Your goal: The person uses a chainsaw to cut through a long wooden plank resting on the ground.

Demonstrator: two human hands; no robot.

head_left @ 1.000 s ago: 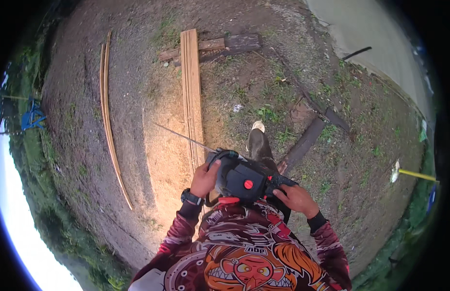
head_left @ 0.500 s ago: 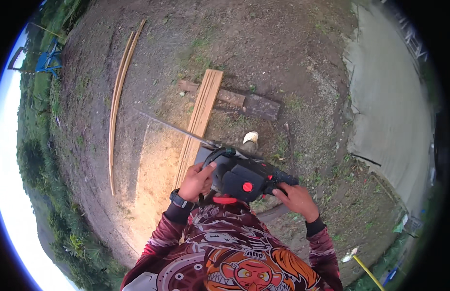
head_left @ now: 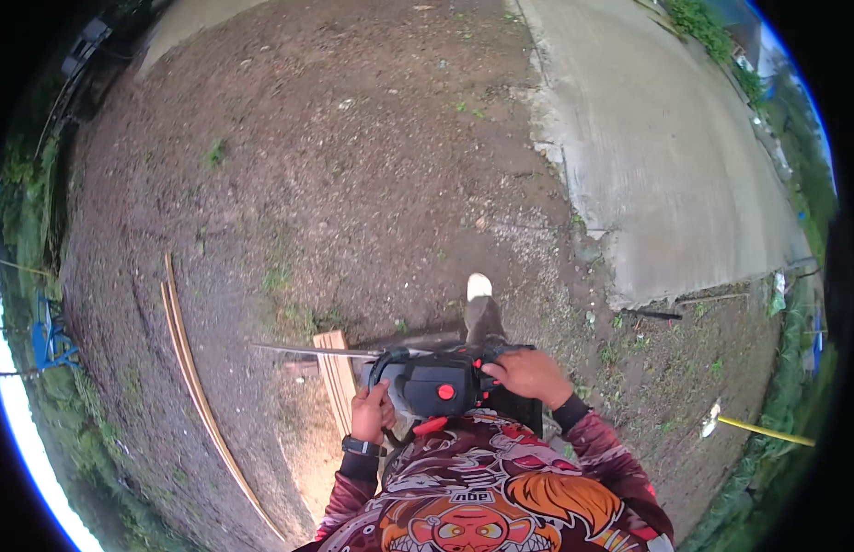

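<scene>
A black chainsaw (head_left: 430, 379) with a red round cap is held close in front of my body, its bar (head_left: 303, 350) pointing left. My left hand (head_left: 372, 411) is closed around the curved front handle. Around the rear handle, my right hand (head_left: 530, 375) is wrapped, its fingers partly hidden. The bar passes above a stack of wooden planks (head_left: 338, 375) on the ground to my left. Sawdust (head_left: 309, 465) lies beside the stack. Whether the chain is running, I cannot tell.
Long thin boards (head_left: 199, 391) lie farther left on the dirt. A concrete slab (head_left: 662, 175) stretches along the right, with a dark bar (head_left: 655, 315) at its near edge. A yellow pole (head_left: 767, 431) is at far right, a blue chair (head_left: 51, 345) at far left. My shoe (head_left: 479, 287) is ahead.
My view has swung so that the planks sit lower and more concrete shows. One foot has stepped forward, and the chainsaw's bar has turned from slanting to nearly level across the view. Both hands keep their grip.
</scene>
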